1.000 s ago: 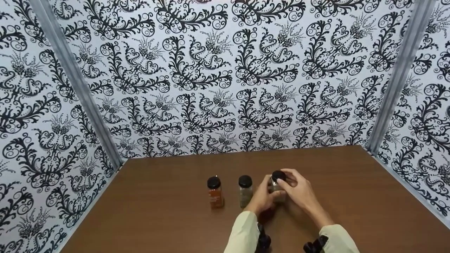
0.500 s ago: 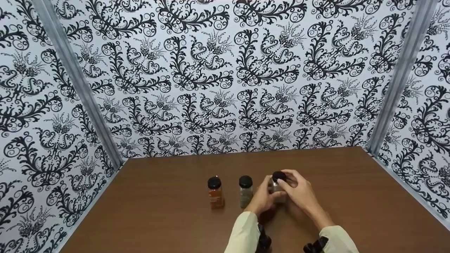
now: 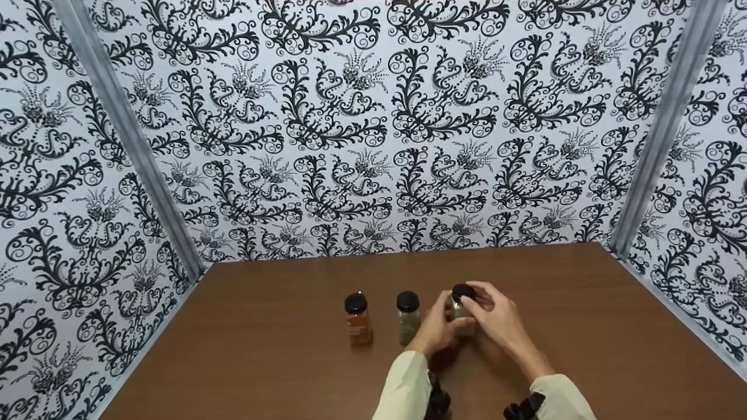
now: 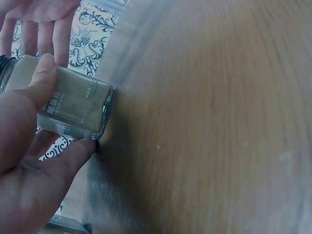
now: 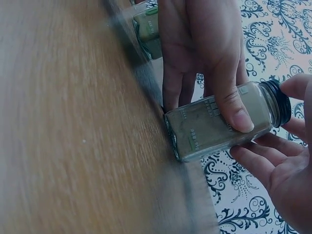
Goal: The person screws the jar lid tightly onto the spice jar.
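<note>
A square glass spice jar [image 5: 195, 129] of tan powder stands on the table, its base at the tabletop in both wrist views. My left hand [image 3: 433, 331] grips the body, the thumb laid across the label side. At the top, the fingers and thumb of my right hand [image 3: 501, 318] hold the black lid [image 3: 463, 291]. The lid sits on the jar's neck. Close to the left hand is a second spice jar [image 3: 408, 324] with grey-green contents and a black lid, partly hidden by that hand. Farther left, an orange-red spice jar [image 3: 358, 328] stands upright, its black lid on.
The brown wooden table [image 3: 262, 338] runs back to a wall [image 3: 350, 146] with black scroll patterns on white. Similar patterned panels close in the left and right sides, with grey strips at the corners. Dark wrist devices [image 3: 437, 399] sit at the sleeves.
</note>
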Available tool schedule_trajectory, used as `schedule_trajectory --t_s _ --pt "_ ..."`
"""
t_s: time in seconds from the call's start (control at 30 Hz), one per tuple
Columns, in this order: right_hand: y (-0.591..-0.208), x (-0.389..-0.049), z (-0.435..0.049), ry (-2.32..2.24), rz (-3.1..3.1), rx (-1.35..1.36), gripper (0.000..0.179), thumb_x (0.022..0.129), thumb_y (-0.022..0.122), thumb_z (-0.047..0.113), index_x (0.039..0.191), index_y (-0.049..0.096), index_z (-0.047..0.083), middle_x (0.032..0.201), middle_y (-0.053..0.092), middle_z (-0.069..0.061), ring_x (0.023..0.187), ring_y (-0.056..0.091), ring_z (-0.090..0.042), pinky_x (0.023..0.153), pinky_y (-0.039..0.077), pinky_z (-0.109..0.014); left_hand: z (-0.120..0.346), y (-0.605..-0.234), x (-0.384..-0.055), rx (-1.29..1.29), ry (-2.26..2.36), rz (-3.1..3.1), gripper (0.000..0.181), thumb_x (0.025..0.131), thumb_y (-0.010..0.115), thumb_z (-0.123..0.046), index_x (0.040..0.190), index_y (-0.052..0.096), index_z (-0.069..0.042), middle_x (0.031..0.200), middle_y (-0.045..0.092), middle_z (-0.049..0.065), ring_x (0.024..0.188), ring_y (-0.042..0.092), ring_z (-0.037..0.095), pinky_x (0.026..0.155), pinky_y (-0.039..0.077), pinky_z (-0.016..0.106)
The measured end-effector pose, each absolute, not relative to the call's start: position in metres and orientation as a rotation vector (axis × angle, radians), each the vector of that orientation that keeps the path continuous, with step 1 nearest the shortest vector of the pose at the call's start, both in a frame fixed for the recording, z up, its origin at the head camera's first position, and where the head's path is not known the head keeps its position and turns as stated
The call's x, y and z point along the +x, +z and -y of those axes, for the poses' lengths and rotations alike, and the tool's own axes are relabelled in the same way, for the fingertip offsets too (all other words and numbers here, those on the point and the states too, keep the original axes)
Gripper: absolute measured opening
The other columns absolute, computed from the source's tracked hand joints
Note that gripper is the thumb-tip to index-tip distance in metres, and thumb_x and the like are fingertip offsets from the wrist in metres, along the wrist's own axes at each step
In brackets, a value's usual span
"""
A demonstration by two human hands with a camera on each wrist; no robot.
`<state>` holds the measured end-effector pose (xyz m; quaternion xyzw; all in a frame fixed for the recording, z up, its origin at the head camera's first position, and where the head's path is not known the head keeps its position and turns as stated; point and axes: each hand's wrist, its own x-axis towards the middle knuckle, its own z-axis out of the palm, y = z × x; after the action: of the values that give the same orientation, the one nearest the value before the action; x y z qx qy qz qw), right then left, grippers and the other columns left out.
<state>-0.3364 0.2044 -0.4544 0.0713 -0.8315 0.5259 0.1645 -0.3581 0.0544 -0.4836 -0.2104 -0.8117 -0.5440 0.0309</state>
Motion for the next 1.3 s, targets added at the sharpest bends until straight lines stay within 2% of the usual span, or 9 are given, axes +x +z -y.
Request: schedule_trajectory --t_s 0.2,0.43,0.53,0.7,0.8,1.07,1.3 --pt "-0.4567 -0.3359 -0.2031 1.501 2.375 0.191 0.04 0.094 0.072 0.028 0.13 0.063 0.015 0.131 0.067 -0.016 0.117 0.068 -0.032 0.102 0.053 -0.044 -0.0535 -0.4846 -0.3559 -0.649 -1.662 2.507 0.046 0.09 0.075 -0.024 0.13 0.053 -0.02 0.127 0.066 0.009 0.111 0.065 0.019 0.09 0.053 0.031" --pt "-0.4583 -0.3352 -0.2014 1.505 2.356 0.199 0.034 0.093 0.072 0.018 0.126 0.064 0.01 0.128 0.068 -0.018 0.117 0.067 -0.031 0.1 0.054 -0.04 -0.0529 -0.4833 -0.354 -0.627 -1.742 2.51 0.046 0.09 0.076 -0.023 0.129 0.053 -0.02 0.126 0.066 0.009 0.102 0.063 0.015 0.072 0.05 0.026" --pt "-0.4583 -0.3361 -0.2018 1.522 2.349 0.188 0.035 0.093 0.073 0.019 0.125 0.064 0.01 0.128 0.068 -0.018 0.117 0.068 -0.032 0.1 0.055 -0.039 -0.053 -0.4836 -0.3551 -0.614 -1.719 2.523 0.047 0.089 0.076 -0.024 0.13 0.053 -0.021 0.127 0.066 0.008 0.104 0.063 0.016 0.077 0.051 0.027" --pt "-0.4569 -0.337 -0.2031 1.553 2.358 0.203 0.044 0.095 0.071 0.022 0.135 0.059 0.011 0.135 0.064 -0.02 0.121 0.065 -0.035 0.104 0.052 -0.043 -0.0529 -0.4837 -0.3567 -0.587 -1.68 2.547 0.047 0.089 0.076 -0.027 0.13 0.053 -0.023 0.129 0.066 0.006 0.111 0.064 0.018 0.089 0.053 0.033" --pt "-0.4556 -0.3371 -0.2033 1.538 2.361 0.216 0.043 0.095 0.07 0.019 0.136 0.06 0.013 0.136 0.063 -0.019 0.124 0.063 -0.033 0.104 0.051 -0.043 -0.053 -0.4828 -0.3572 -0.587 -1.669 2.547 0.047 0.089 0.076 -0.026 0.13 0.053 -0.023 0.13 0.066 0.006 0.113 0.063 0.019 0.093 0.053 0.036" --pt "-0.4556 -0.3375 -0.2024 1.535 2.328 0.223 0.035 0.093 0.072 0.02 0.126 0.065 0.011 0.129 0.068 -0.018 0.12 0.065 -0.031 0.101 0.054 -0.039 -0.0531 -0.4807 -0.3551 -0.579 -1.698 2.542 0.046 0.089 0.076 -0.024 0.129 0.053 -0.023 0.13 0.065 0.008 0.112 0.063 0.02 0.09 0.052 0.036" --pt "-0.4552 -0.3363 -0.2045 1.529 2.354 0.235 0.043 0.095 0.07 0.025 0.136 0.06 0.015 0.135 0.064 -0.018 0.12 0.066 -0.034 0.102 0.053 -0.042 -0.0541 -0.4797 -0.3539 -0.602 -1.723 2.533 0.046 0.09 0.075 -0.025 0.13 0.053 -0.023 0.128 0.066 0.006 0.114 0.064 0.021 0.089 0.053 0.034"
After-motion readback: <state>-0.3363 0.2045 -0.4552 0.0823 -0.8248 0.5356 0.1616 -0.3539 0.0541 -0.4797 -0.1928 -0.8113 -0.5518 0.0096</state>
